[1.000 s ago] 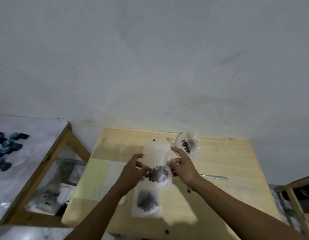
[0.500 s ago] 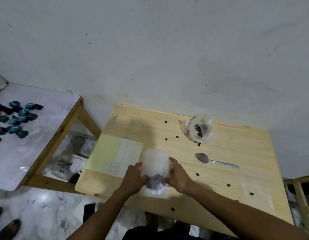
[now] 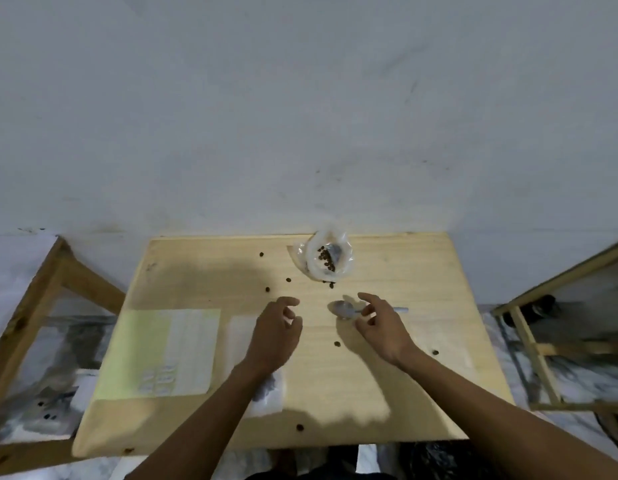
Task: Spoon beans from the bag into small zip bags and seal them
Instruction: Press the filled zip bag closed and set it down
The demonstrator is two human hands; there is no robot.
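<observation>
A clear plastic bag (image 3: 330, 258) holding dark beans sits at the far middle of the wooden table (image 3: 421, 271). A metal spoon (image 3: 345, 310) lies just below it. My right hand (image 3: 382, 325) hovers over the spoon's handle with fingers loosely curled, holding nothing. My left hand (image 3: 274, 336) hovers with fingers relaxed, also empty. Filled small zip bags (image 3: 269, 393) lie flat under my left forearm, partly hidden. Empty clear zip bags (image 3: 442, 344) lie at the right.
Several loose beans (image 3: 337, 344) are scattered over the table. A yellow-green and white sheet (image 3: 158, 351) lies at the left. Wooden frames stand on both sides, left frame (image 3: 58, 271) and right frame (image 3: 529, 337). A grey wall rises behind the table.
Both hands let go of the filled zip bag, which now lies flat on the table. The right hand moved right and forward to the spoon. The left hand lifted off the bag.
</observation>
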